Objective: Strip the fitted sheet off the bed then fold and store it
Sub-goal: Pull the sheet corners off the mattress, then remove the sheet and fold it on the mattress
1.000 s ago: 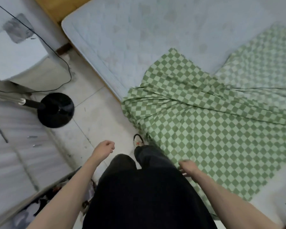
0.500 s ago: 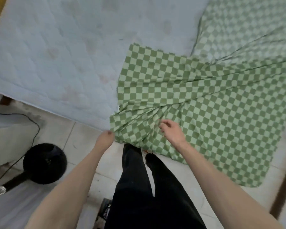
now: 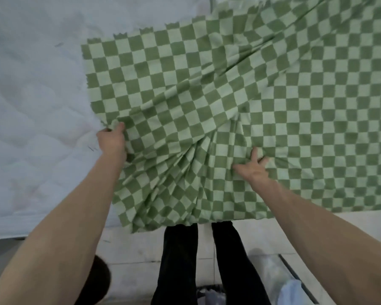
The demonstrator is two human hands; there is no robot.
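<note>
Covering the left part of the view from 7 to 11 o'clock, the bare quilted mattress (image 3: 35, 111) is the biggest thing, pale and white. Over its right part lies the fitted sheet (image 3: 240, 89), green with a check pattern, which fills the view from 12 to 4 o'clock. Its long axis runs from the gathered corner near 6 o'clock up toward 1 o'clock, and long creases follow this same line. The upper left edge of the sheet is turned back on the mattress, with a small wavy hem at 12 o'clock. The lower edge hangs over the side of the bed, above the light tiled floor (image 3: 141, 249) at 6 o'clock.

Two legs in black trousers (image 3: 178, 260) stand on the floor at 6 o'clock, just beside the bed. A dark round object (image 3: 99, 280) sits on the floor at 7 o'clock; it is partly hidden by the left forearm.

At 9 o'clock from the centre, the left hand (image 3: 111, 140) pinches the left edge of the sheet, with the thumb on top and the other fingers hidden below the cloth. At 4 o'clock from the centre, the right hand (image 3: 252, 167) rests on the sheet with fingers spread, and the fingertips press into a fold and bunch it.
</note>
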